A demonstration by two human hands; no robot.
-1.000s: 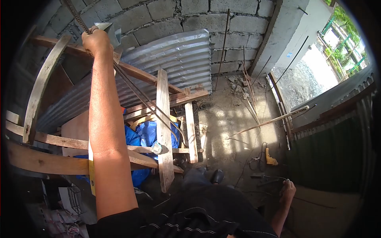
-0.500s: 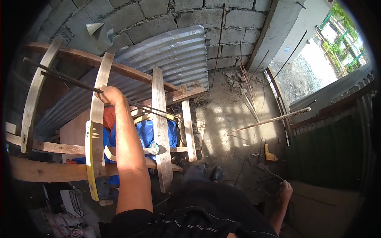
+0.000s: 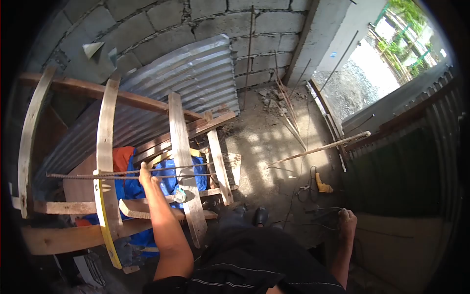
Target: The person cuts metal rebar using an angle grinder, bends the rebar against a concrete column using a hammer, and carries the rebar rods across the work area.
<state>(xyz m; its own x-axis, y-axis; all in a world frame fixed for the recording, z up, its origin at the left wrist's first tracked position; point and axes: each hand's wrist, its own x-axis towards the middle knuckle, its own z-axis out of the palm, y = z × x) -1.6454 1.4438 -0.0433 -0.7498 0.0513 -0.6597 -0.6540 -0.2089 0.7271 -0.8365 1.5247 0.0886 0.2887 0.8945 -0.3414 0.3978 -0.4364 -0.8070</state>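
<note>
My left hand (image 3: 145, 175) is closed around a pair of steel rebars (image 3: 117, 175), which lie roughly level across the wooden frame (image 3: 105, 127). Under the bars at the left is a yellow level (image 3: 104, 220), resting along one slat. A round tape measure (image 3: 180, 195) sits by the middle slat, to the right of my left hand. At the lower right, my right hand (image 3: 347, 220) is closed at the end of a thin pale cord or wire (image 3: 329, 208).
Corrugated metal sheet (image 3: 196, 68) leans on the block wall (image 3: 210, 33) behind the frame. Blue tarp (image 3: 169, 177) shows beneath the slats. A yellow power tool (image 3: 323, 183) lies on the floor, with a long stick (image 3: 320, 150) beyond it. Thin rods stand near the doorway.
My left hand has come down and nearer with the rebars, which have swung from steeply slanted to nearly level. The view has shifted. My right hand stays low at the right.
</note>
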